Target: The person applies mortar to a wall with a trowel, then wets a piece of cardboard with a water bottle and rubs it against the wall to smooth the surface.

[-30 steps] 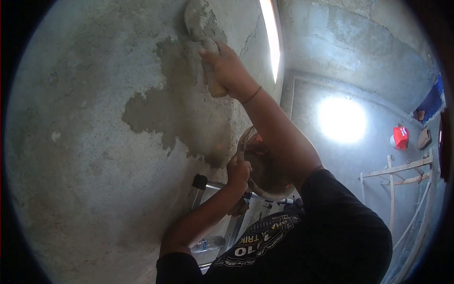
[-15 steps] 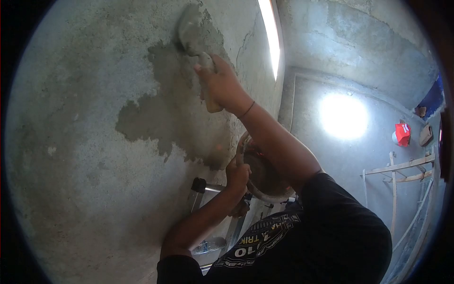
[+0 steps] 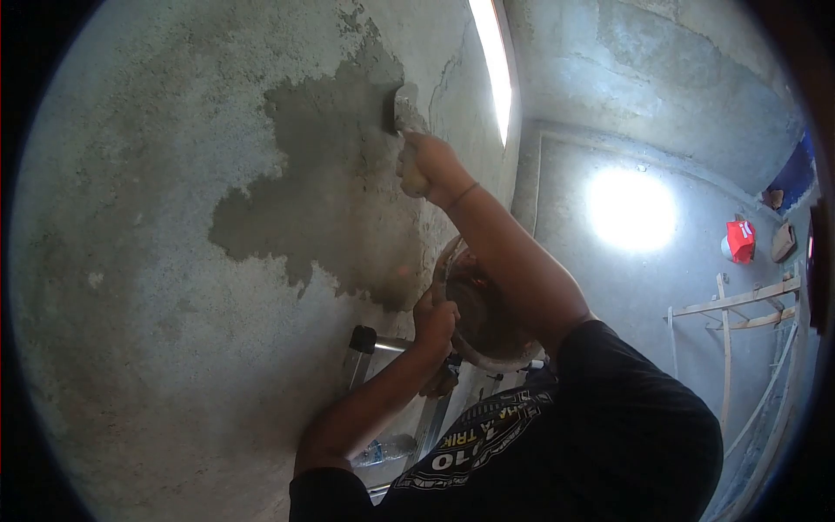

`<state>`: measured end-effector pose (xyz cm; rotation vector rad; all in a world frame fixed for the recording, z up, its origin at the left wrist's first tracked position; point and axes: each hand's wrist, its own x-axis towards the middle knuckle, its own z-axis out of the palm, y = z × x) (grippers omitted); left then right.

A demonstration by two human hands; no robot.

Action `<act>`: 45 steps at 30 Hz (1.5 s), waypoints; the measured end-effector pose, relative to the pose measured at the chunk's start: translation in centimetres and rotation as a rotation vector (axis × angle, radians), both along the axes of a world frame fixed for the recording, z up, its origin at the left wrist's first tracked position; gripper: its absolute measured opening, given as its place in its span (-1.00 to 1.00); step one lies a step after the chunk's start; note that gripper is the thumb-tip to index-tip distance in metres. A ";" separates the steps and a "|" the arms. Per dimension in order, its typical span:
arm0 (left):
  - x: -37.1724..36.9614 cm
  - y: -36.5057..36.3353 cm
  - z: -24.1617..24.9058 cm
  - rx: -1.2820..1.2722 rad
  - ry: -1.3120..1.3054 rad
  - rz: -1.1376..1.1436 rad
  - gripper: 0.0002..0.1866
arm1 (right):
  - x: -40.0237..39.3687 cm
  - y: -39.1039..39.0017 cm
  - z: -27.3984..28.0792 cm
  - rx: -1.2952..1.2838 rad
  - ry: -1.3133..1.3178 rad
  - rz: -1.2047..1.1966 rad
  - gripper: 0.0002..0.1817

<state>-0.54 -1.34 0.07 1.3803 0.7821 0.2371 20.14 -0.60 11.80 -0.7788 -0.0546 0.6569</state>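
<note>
The right grip (image 3: 428,165), a bare hand with a thin band at its wrist, is closed around the pale handle of a trowel (image 3: 405,108). The trowel's blade points up and away from the fingers, against a rough grey wall (image 3: 156,261), at the edge of a darker damp-looking patch (image 3: 322,183) that spreads left of and below this grip.

Below the right grip and near the wall, the left grip (image 3: 437,320), also bare, is clamped on the rim of a round bucket (image 3: 497,361). The bucket's mouth faces the camera and its inside is dark and stained; the right forearm crosses in front of part of it. How full it is, I cannot tell.

Just below the left grip is a metal ladder (image 3: 391,344) with a black end cap, and lower still a clear plastic bottle (image 3: 387,449) lies on its side. The wearer's black printed shirt (image 3: 626,418) fills the area below and to the right of both grips.

Farther out, above and right of the right grip, runs a narrow bright opening (image 3: 494,65). Well apart to the right are a red bag-like item (image 3: 740,241) and a wooden frame (image 3: 727,306).
</note>
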 end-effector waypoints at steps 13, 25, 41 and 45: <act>-0.2 -0.3 -0.5 -0.011 0.049 -0.017 -0.66 | -2.5 -3.5 3.8 0.155 -0.212 0.041 -0.56; 0.0 -0.3 0.2 -0.001 0.073 0.011 -0.73 | -4.0 -3.7 8.3 0.186 -0.472 0.140 -0.58; -0.1 -0.4 0.3 0.013 0.054 0.000 -0.56 | -2.6 -4.7 5.0 0.204 -0.341 0.236 -0.72; -0.4 -0.1 0.3 -0.062 0.083 -0.055 -0.63 | -2.5 -12.1 1.4 0.147 -0.390 0.220 -0.66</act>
